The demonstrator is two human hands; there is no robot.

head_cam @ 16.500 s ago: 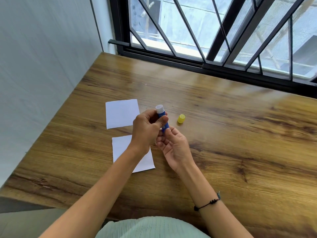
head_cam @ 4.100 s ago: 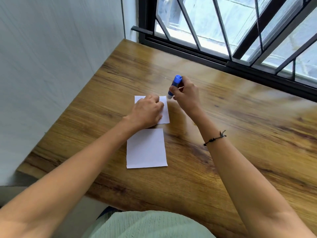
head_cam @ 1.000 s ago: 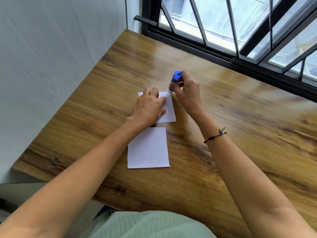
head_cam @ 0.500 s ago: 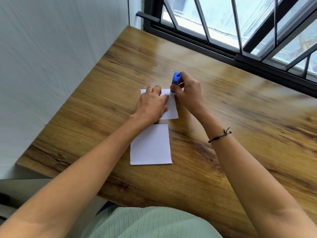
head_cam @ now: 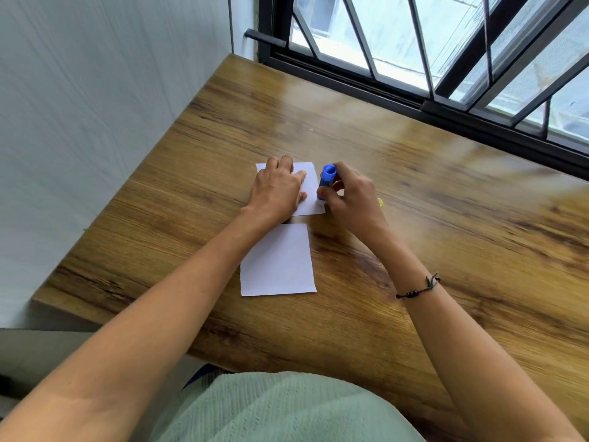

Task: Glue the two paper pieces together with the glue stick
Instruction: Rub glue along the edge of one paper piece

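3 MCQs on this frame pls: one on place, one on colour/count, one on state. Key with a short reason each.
1. Where does the glue stick touch?
A. far paper's right edge
B. near paper
C. bare table

2. How many paper pieces are on the table?
A. one
B. two
C. three

3. What is the left hand doing?
A. lifting the near paper
B. pressing flat on the far paper
C. holding the cap

Key: 1 A, the right hand holds its tip at the far paper's right edge. 2 B, far paper plus near paper. 3 B, palm lies flat on it.
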